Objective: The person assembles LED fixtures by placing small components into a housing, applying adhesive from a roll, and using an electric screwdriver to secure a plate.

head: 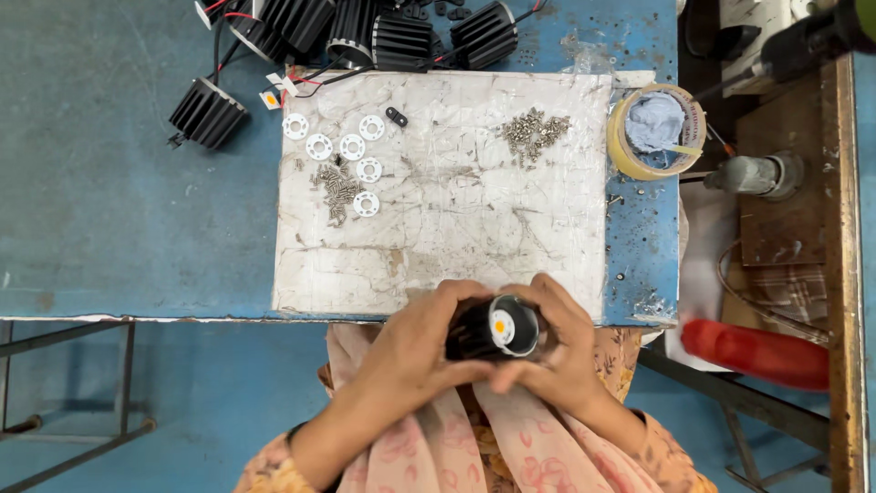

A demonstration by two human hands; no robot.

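Both my hands hold one black finned lamp housing (497, 330) with a white inner cup and a small yellow chip at its centre. My left hand (422, 342) wraps its left side, and my right hand (558, 342) cups its right side. I hold it just below the near edge of a worn white work mat (438, 219) on the blue table (119, 210). On the mat lie several white plastic rings (351, 155), a pile of small screws (336, 190) beside them, and another screw pile (532, 132) at the far right.
Several black finned housings with red and black wires (365, 36) crowd the far edge; one (207, 113) lies apart at left. A tape roll holding a blue cloth (655, 130) sits at right. A red-handled tool (756, 354) and a metal tool (756, 173) are on the right bench.
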